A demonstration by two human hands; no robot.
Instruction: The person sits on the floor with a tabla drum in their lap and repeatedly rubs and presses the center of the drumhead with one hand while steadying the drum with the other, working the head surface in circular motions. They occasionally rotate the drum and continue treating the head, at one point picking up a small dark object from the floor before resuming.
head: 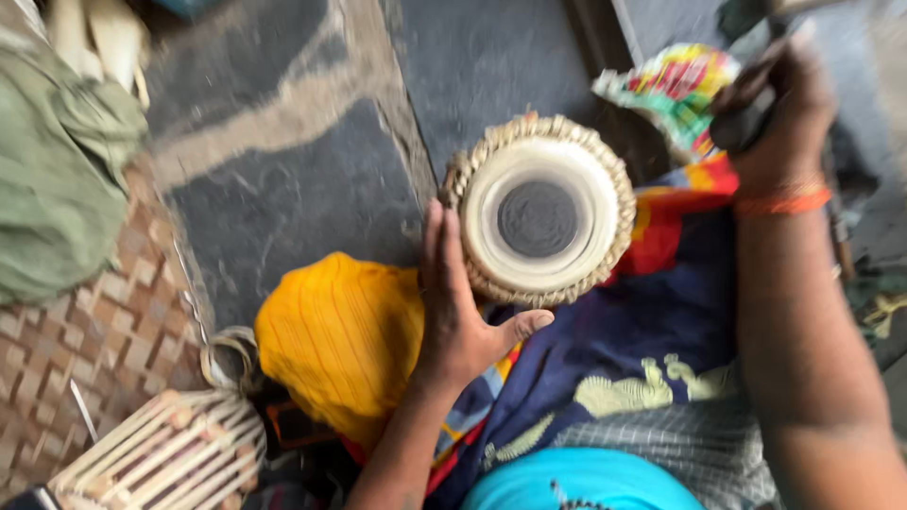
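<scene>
We look down at one small round drum with a pale skin, a black centre spot and a braided straw-coloured rim (pixel 540 222). It rests on a dark blue cloth with red edge and yellow figures (pixel 652 331), which lies over our lap, just beside the grey stone floor (pixel 283 198).

Our left hand (pixel 458 302) lies flat against the near-left side of the drum, fingers stretched and together, thumb spread out to the right; it presses but does not clasp. Our right hand (pixel 779 104) is raised at the upper right, closed around a dark handle-like tool (pixel 746 118). The tool is blurred, so we cannot say what kind it is.

What could go wrong, in our judgement: the drum stands on soft, folded cloth and only one open palm steadies it, so it may tip or roll toward the floor if it is pushed from the right. A blow that lands on the thin skin, or on the left fingers close to the rim, would do harm.

We count one drum, one tool, two hands, one yellow ribbed cloth bundle (pixel 340 335), one pale cane basket (pixel 165 453), one green cloth (pixel 57 170), one bright printed wrapper (pixel 675 85).
</scene>
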